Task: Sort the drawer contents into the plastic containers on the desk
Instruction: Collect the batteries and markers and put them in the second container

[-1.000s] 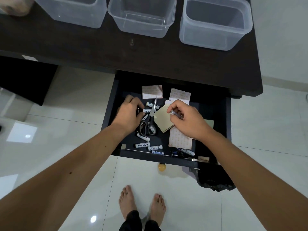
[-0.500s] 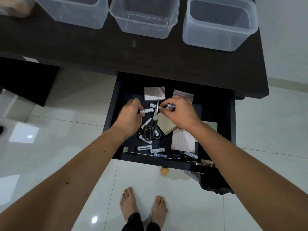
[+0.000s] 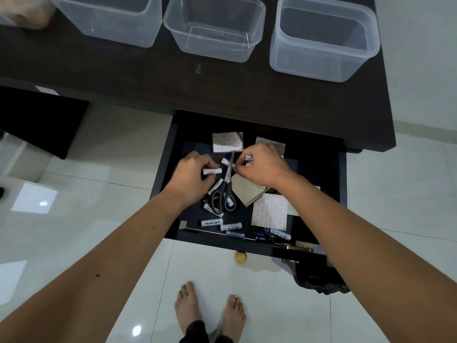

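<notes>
Scissors [image 3: 226,191] lie in the drawer [image 3: 321,169], containers [image 3: 215,28] on the desk [image 3: 123,78] behind.

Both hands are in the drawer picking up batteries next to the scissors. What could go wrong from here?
1. The scissors lie on top of some loose batteries, blades pointing between both hands; reaching under them could nick a finger.
2. The right hand already holds a battery while pinching for another; one may slip.
3. The left hand grips its battery only at one end, a loose hold for the lift to the containers.
</notes>
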`<action>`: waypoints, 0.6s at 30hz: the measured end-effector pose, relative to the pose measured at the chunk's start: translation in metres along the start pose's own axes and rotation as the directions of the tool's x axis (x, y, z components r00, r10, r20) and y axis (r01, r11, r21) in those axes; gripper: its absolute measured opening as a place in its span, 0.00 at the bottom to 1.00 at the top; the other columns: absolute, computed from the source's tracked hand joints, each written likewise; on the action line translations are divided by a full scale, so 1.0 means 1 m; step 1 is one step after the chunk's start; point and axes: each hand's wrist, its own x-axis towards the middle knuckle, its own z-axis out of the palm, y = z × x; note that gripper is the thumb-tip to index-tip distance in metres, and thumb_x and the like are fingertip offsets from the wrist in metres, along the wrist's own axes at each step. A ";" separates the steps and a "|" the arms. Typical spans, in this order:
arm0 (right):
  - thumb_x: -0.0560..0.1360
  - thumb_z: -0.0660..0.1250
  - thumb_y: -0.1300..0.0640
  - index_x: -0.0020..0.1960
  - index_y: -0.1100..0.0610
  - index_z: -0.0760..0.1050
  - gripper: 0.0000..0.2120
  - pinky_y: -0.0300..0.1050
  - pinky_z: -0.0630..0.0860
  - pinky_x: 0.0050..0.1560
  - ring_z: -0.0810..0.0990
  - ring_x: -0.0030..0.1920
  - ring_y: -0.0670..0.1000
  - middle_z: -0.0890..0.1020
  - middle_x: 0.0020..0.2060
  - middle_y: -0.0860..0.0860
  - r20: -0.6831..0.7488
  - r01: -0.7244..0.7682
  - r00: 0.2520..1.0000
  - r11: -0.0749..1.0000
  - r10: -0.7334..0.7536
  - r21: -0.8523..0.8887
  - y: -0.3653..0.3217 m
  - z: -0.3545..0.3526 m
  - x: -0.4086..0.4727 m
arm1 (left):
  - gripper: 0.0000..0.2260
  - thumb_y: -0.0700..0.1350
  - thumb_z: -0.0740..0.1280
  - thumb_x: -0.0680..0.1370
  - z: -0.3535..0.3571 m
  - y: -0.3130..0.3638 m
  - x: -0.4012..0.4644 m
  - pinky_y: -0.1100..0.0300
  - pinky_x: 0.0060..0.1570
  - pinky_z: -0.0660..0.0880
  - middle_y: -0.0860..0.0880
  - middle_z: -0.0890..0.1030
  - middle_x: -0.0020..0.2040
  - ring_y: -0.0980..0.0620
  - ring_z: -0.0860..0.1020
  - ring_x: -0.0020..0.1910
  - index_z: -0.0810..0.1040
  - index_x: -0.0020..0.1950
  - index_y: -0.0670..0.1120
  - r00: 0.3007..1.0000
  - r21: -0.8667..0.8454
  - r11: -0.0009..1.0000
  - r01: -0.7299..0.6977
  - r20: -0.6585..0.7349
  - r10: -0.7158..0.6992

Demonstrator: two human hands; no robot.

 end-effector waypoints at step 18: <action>0.82 0.70 0.48 0.50 0.51 0.75 0.08 0.44 0.74 0.38 0.77 0.36 0.47 0.80 0.41 0.47 0.013 0.055 0.998 0.976 -0.059 0.212 0.029 -0.016 -0.034 | 0.23 0.31 0.67 0.80 -0.003 0.003 -0.001 0.57 0.51 0.81 0.49 0.76 0.52 0.55 0.79 0.45 0.79 0.67 0.57 0.997 -0.123 0.992 0.006 0.072 0.003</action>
